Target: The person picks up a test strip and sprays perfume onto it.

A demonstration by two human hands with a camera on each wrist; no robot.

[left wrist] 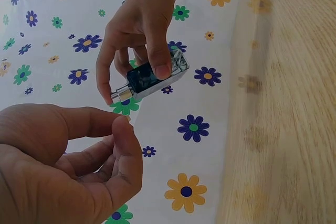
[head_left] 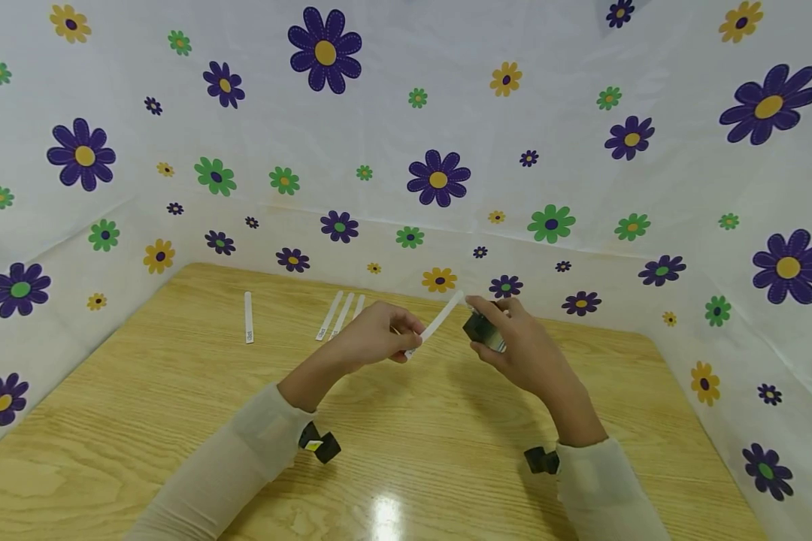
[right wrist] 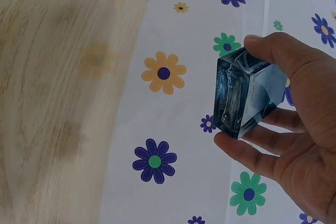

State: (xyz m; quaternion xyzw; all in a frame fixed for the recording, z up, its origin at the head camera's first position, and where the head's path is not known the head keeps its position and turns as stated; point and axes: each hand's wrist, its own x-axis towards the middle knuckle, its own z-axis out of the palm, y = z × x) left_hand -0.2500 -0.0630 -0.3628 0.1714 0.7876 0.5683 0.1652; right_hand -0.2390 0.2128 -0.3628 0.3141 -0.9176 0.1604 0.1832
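Between thumb and forefinger my left hand pinches a white paper strip, which slants up to the right. My right hand grips a dark blue glass perfume bottle tilted on its side. In the left wrist view, the forefinger lies on the silver spray nozzle, which points toward the left hand. The thick glass base of the bottle faces the right wrist camera. The strip's far end is close to the nozzle; whether they touch, I cannot tell.
On the wooden table, one white strip lies alone at the left. Several more strips lie side by side behind the left hand. A flower-print cloth rises along the back and sides.
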